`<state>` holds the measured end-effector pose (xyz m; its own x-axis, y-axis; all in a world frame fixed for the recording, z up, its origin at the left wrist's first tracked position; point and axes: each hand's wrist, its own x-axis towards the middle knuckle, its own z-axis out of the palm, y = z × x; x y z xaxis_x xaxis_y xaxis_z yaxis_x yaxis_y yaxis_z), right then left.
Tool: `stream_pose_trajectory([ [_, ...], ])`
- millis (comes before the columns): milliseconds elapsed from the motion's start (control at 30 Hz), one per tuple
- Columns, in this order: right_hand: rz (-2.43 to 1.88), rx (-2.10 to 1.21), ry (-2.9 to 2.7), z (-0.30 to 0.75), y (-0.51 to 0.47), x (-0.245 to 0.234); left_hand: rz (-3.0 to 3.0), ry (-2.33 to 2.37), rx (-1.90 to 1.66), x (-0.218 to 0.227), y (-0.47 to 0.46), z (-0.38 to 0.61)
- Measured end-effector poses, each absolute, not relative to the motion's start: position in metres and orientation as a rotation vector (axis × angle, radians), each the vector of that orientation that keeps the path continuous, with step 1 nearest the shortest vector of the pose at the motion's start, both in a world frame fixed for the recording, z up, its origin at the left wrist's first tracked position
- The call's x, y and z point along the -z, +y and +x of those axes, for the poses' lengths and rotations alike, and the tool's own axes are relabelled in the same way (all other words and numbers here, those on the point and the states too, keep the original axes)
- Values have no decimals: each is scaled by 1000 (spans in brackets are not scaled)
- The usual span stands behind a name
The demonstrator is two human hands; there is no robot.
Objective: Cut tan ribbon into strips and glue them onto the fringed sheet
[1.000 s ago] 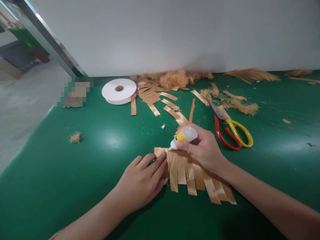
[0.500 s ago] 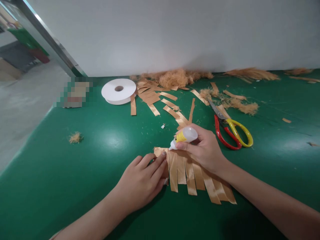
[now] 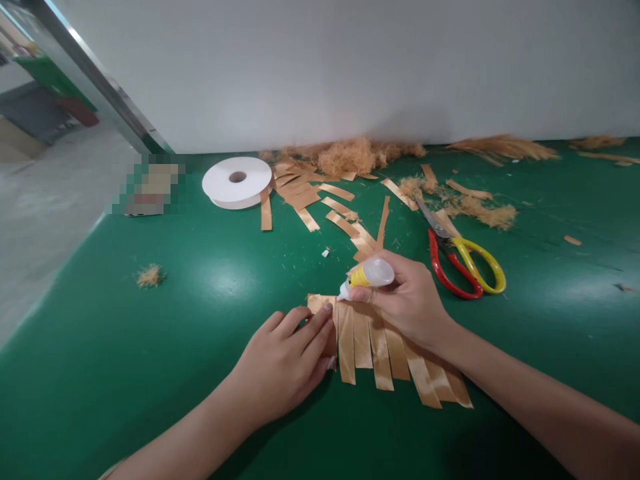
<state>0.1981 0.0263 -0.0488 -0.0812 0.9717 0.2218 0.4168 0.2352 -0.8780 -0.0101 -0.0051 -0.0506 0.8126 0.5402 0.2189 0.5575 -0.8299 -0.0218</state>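
Squeeze bottle (image 3: 377,272): tilted, white nozzle down at the far edge of the ribbon fringe (image 3: 383,353), yellow label showing.
Right hand (image 3: 415,300): grasping the squeeze bottle between thumb and fingers, above the fringe.
Left hand (image 3: 287,357): fingers stretched out, fingertips pressing on the fringe's left end.
Ribbon fringe: flat on the near middle of the green table (image 3: 200,320), its satiny gold strips side by side and fanning nearward and right.
Scissors (image 3: 443,231): right of the right hand, blades pointing far left, one handle red, one yellow.
Cut ribbon pieces (image 3: 303,195): scattered beyond the hands, some beside the white reel (image 3: 220,177) at far left.
Tan fibres (image 3: 353,157): heaped along the pale wall (image 3: 325,67); one small tuft (image 3: 151,275) lies at left.
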Motion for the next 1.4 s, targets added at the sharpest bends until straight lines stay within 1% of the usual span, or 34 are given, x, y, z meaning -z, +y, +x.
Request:
stream_pose_trajectory([
  [333,-1296,-749,-1685,199,26,47,-2907,-880,307,51,-5,-9],
  [1400,-1365,-781,-1654,218,17,41,-2908,-889,310,51,-5,-10],
])
